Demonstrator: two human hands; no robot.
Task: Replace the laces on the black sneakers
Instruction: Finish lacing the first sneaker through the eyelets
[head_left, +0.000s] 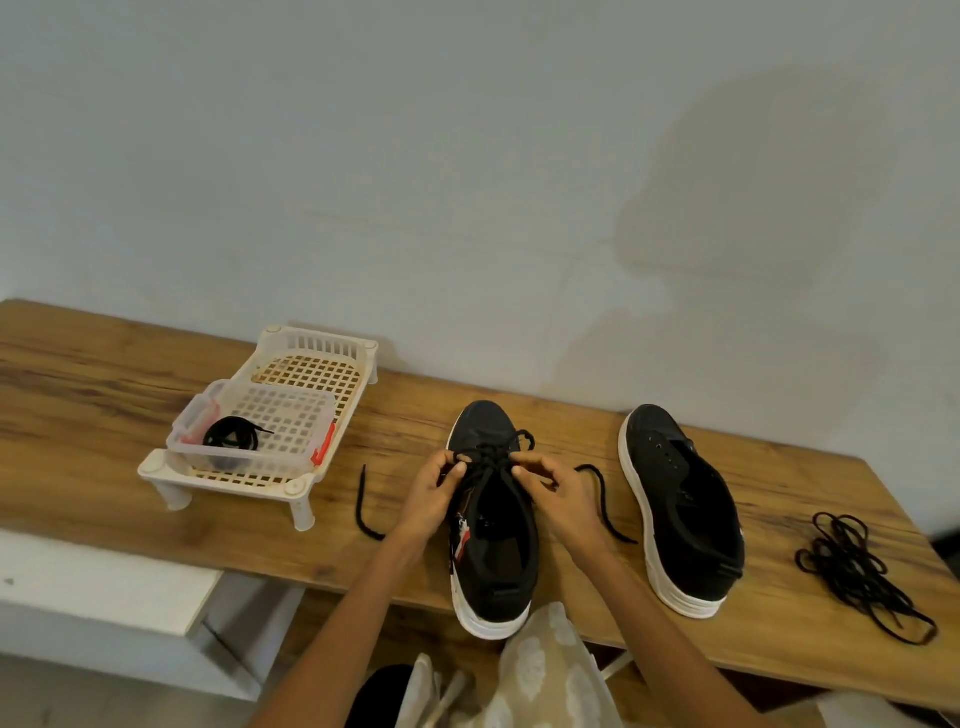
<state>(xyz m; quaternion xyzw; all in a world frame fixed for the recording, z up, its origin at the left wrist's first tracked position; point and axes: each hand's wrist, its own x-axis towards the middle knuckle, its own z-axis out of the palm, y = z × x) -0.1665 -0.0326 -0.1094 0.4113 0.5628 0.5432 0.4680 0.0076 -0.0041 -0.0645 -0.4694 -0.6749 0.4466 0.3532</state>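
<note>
Patterned cloth (540, 670) nearest; left hand (431, 496), right hand (558, 499) fingers pinch lace (493, 460) on near sneaker (493, 551); red-white label unreadable.

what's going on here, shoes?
A person is lacing a black sneaker on the wooden table. The left hand and right hand each pinch the lace near the upper eyelets. The second sneaker stands unlaced to the right, a loose lace pile beyond it. Another lace sits in the clear box.
</note>
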